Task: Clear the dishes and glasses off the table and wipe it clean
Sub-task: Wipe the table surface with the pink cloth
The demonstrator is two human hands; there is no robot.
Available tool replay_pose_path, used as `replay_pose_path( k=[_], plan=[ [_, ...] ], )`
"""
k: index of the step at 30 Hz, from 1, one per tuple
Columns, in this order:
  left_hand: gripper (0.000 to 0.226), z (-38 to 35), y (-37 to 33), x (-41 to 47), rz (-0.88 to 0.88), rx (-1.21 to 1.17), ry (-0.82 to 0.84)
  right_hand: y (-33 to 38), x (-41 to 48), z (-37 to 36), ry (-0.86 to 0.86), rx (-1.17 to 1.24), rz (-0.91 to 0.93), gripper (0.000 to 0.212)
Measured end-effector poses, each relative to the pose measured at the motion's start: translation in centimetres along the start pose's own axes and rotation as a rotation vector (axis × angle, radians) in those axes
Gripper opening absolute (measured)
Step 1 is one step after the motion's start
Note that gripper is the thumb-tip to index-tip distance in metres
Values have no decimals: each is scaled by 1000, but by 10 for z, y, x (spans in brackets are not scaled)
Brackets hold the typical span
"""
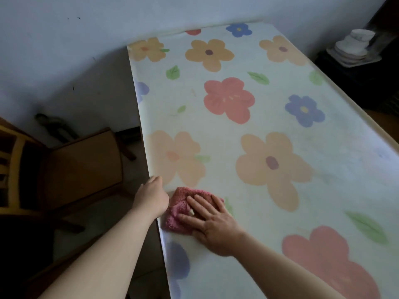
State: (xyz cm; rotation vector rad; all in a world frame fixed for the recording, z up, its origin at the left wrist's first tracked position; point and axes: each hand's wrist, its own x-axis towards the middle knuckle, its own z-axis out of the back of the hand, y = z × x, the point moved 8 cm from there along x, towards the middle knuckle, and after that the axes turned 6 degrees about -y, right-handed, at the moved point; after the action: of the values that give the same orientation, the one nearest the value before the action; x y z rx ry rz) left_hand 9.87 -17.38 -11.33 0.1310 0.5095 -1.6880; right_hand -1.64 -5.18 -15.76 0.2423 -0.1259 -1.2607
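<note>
My right hand [212,223] presses flat on the pink cloth [180,197] by the table's [280,87] left edge, my left hand [151,195] beside it, grip unclear; overshooting could drop the cloth.

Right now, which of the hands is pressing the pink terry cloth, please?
The right hand, flat with fingers spread on the pink terry cloth; the left hand is at the flowered table's edge.

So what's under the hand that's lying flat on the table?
A bunched pink cloth, pressed onto the flowered tablecloth by the right hand. Whatever lies beneath the cloth and palm is hidden.
</note>
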Motion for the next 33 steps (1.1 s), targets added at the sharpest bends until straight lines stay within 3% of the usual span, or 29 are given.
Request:
replay_pose_path(
  k=[3,8,13,15,18,24,33],
  plan=[
    [45,-9,3,-8,-16,-7,27,-59,-17,10,1,27,-185,58],
    [38,-17,3,-7,-33,31,37,-185,-103,44,-32,-5,-789,56],
    [52,-16,13,-7,-47,-41,45,-178,-120,38,-24,48,-1108,61],
    [55,-15,17,-7,-78,-98,47,-144,-101,30,-16,49,-1068,63],
    [56,-13,23,-10,-75,-219,43,-83,-63,13,40,89,-868,62],
    [53,-7,22,-22,-64,-258,17,57,-18,-13,11,-27,-251,53],
    [50,-10,-2,-42,-55,17,36,35,-62,-13,70,-48,35,50]
  ],
)
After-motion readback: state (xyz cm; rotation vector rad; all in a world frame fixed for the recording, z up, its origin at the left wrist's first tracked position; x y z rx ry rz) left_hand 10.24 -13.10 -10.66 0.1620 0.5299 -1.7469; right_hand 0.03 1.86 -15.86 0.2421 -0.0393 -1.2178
